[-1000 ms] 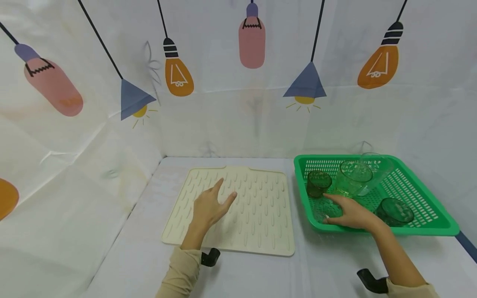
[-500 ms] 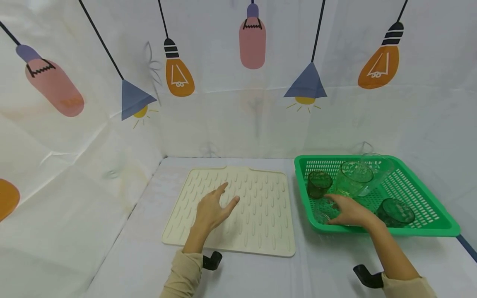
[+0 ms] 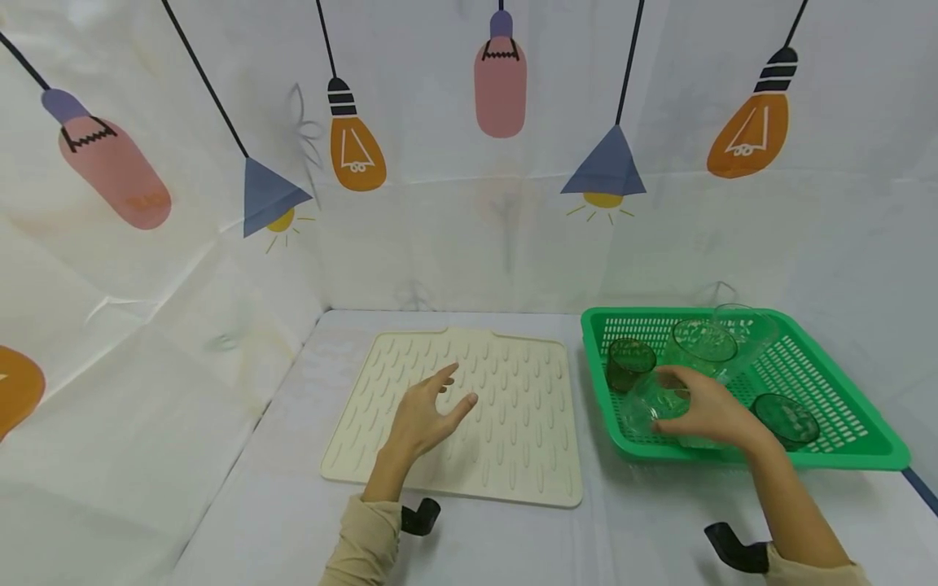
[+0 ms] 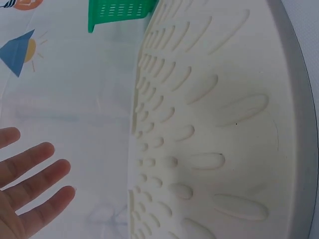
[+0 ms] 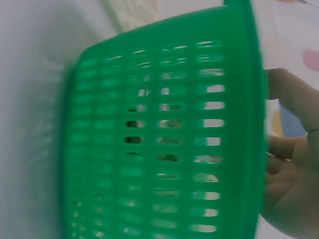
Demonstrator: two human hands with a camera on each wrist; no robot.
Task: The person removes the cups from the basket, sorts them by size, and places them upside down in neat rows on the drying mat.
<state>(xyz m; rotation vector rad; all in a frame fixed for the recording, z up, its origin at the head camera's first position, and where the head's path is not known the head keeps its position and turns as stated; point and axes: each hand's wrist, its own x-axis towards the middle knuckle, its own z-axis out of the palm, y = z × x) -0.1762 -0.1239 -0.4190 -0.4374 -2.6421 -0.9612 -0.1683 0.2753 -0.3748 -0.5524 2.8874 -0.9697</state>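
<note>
- Behind everything we see a white sheet [image 3: 440, 252] printed with lamps and bulbs; below it, a white table [image 3: 256, 496].
- The right hand [image 3: 711, 417] curves thumb and fingers round a clear glass [image 3: 639, 404] in the basket's near left part; a side grip probably suits its smooth wall (we cannot tell whether its base touches the basket).
- The left hand [image 3: 423, 423], fingers loosely spread, holds nothing above the mat [image 3: 523, 443], whose raised ridges would likely suit drainage.
- Just right of the mat stands the green basket [image 3: 883, 452], its walls presumably keeping the glasses together: a small dark glass [image 3: 626, 370], a larger greenish glass [image 3: 696, 346], a tall clear glass [image 3: 758, 330] behind, and a dark green glass [image 3: 790, 419] farther right.
</note>
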